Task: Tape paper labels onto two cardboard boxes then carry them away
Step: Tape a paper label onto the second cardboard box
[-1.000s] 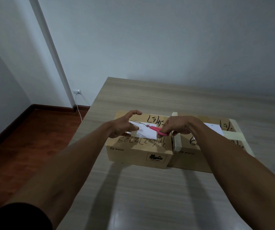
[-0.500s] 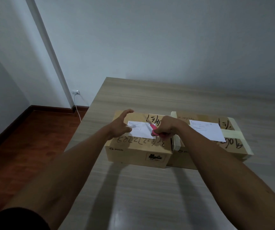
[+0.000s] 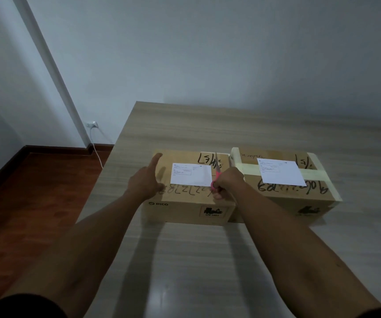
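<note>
The left hand (image 3: 144, 180) is off the white label (image 3: 190, 174) it pressed a second ago and now lies open, fingers straight, over the left edge of the left box (image 3: 185, 203). The right hand (image 3: 227, 183) has turned the pink scissors (image 3: 216, 173) from lying across the label to pointing away along its right edge. The label now shows uncovered.

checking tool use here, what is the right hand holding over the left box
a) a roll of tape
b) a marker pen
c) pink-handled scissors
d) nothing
c: the right hand is curled round the pink handles of the scissors, whose blades point away from the person across the top of the left box, beside its paper label.
</note>
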The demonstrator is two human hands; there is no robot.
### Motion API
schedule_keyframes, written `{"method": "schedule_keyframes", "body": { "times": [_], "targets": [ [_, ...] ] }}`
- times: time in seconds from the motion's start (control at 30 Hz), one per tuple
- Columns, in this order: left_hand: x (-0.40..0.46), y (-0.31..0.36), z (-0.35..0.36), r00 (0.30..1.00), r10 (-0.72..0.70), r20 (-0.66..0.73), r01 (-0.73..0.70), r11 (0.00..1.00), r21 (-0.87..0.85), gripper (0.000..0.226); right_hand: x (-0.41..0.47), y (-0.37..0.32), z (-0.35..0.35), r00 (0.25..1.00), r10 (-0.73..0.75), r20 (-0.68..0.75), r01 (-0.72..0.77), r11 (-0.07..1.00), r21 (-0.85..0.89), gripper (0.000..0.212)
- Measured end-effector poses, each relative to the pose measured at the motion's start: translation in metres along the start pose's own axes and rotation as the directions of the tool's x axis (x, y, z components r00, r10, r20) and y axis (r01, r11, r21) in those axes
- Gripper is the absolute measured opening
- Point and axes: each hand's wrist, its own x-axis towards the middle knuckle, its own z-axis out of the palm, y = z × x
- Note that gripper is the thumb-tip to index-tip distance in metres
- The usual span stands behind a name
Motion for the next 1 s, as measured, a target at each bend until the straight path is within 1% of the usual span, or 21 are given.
{"method": "schedule_keyframes", "body": {
  "times": [0.03, 0.07, 0.13, 0.17, 0.23, 0.27, 0.33, 0.4, 0.47, 0.5, 0.53, 0.57, 0.6, 0.63, 0.7, 0.73, 0.77, 0.83, 0.87, 0.93, 1.0],
  "targets": [
    [0.000, -0.001, 0.000, 1.000, 0.002, 0.005, -0.002, 1.000, 0.005, 0.120, -0.001, -0.001, 0.002, 0.999, 0.035, 0.000, -0.035, 0.999, 0.026, 0.026],
    [0.001, -0.003, 0.002, 1.000, 0.006, 0.008, -0.006, 1.000, 0.010, 0.120, -0.007, 0.000, 0.003, 0.998, 0.042, -0.036, -0.041, 0.999, 0.021, 0.026],
    [0.002, -0.004, 0.004, 1.000, 0.003, 0.009, -0.003, 1.000, 0.007, 0.119, -0.010, 0.001, 0.003, 0.995, 0.020, -0.101, -0.021, 1.000, -0.007, 0.025],
    [0.002, -0.005, 0.004, 1.000, 0.001, 0.004, -0.001, 1.000, 0.006, 0.117, -0.007, 0.004, 0.004, 0.993, 0.003, -0.119, -0.006, 1.000, -0.020, 0.027],
    [0.004, -0.004, 0.006, 1.000, 0.001, -0.022, -0.002, 1.000, -0.016, 0.105, -0.009, 0.006, 0.005, 0.991, 0.032, -0.126, -0.031, 0.999, 0.014, 0.032],
    [0.006, -0.004, 0.006, 0.999, 0.000, -0.033, -0.002, 0.997, -0.072, 0.097, -0.010, 0.007, 0.007, 0.991, 0.073, -0.114, -0.067, 0.996, 0.054, 0.033],
    [0.010, -0.002, 0.005, 0.999, 0.000, -0.041, -0.012, 0.962, -0.275, 0.081, -0.009, 0.008, 0.010, 0.991, 0.108, -0.076, -0.101, 0.991, 0.092, 0.032],
    [0.014, 0.004, 0.001, 0.999, 0.007, -0.052, -0.031, 0.884, -0.466, 0.067, -0.015, 0.007, 0.007, 0.988, 0.141, -0.058, -0.136, 0.987, 0.088, 0.029],
    [0.016, 0.015, -0.008, 0.998, 0.009, -0.060, -0.042, 0.804, -0.593, 0.059, -0.011, 0.004, 0.007, 0.993, 0.063, -0.102, -0.066, 0.997, -0.031, 0.021],
    [0.016, 0.022, -0.013, 0.998, 0.010, -0.064, -0.048, 0.767, -0.640, 0.056, -0.011, 0.002, 0.007, 0.995, 0.068, -0.074, -0.068, 0.998, 0.004, 0.019],
    [0.016, 0.028, -0.018, 0.997, 0.009, -0.072, -0.056, 0.731, -0.680, 0.054, -0.011, 0.001, 0.008, 0.990, 0.104, -0.090, -0.104, 0.995, 0.007, 0.020],
    [0.016, 0.033, -0.023, 0.996, 0.009, -0.084, -0.067, 0.695, -0.716, 0.053, -0.010, 0.002, 0.008, 0.988, 0.080, -0.132, -0.086, 0.995, -0.041, 0.022],
    [0.017, 0.038, -0.028, 0.996, 0.013, -0.091, -0.077, 0.662, -0.746, 0.052, -0.017, -0.002, 0.007, 0.985, -0.001, -0.173, -0.037, 0.976, -0.216, 0.023],
    [0.017, 0.043, -0.033, 0.996, 0.020, -0.089, -0.081, 0.636, -0.768, 0.051, -0.019, -0.006, 0.009, 0.969, -0.156, -0.193, 0.073, 0.922, -0.380, 0.022],
    [0.015, 0.051, -0.042, 0.997, 0.019, -0.069, -0.067, 0.581, -0.811, 0.050, -0.029, -0.013, 0.006, 0.914, -0.365, -0.178, 0.219, 0.813, -0.539, 0.019],
    [0.015, 0.054, -0.045, 0.999, 0.009, -0.051, -0.048, 0.547, -0.836, 0.050, -0.032, -0.018, 0.005, 0.884, -0.438, -0.165, 0.277, 0.773, -0.570, 0.020],
    [0.015, 0.057, -0.048, 0.999, 0.002, -0.036, -0.032, 0.515, -0.857, 0.051, -0.031, -0.024, 0.004, 0.863, -0.480, -0.155, 0.337, 0.777, -0.531, 0.021],
    [0.014, 0.059, -0.052, 1.000, 0.000, -0.007, -0.006, 0.469, -0.883, 0.051, -0.033, -0.039, 0.003, 0.861, -0.504, -0.074, 0.467, 0.838, -0.282, 0.022],
    [0.015, 0.060, -0.053, 1.000, -0.004, 0.002, 0.004, 0.457, -0.889, 0.051, -0.036, -0.046, 0.003, 0.844, -0.535, -0.043, 0.522, 0.836, -0.167, 0.021],
    [0.014, 0.064, -0.055, 1.000, -0.008, 0.013, 0.016, 0.446, -0.895, 0.049, -0.045, -0.058, 0.003, 0.793, -0.608, -0.032, 0.607, 0.794, -0.030, 0.018],
    [0.012, 0.067, -0.057, 1.000, 0.009, 0.008, 0.003, 0.442, -0.897, 0.047, -0.052, -0.068, 0.003, 0.757, -0.653, -0.026, 0.652, 0.753, 0.083, 0.015]
  ]
}}
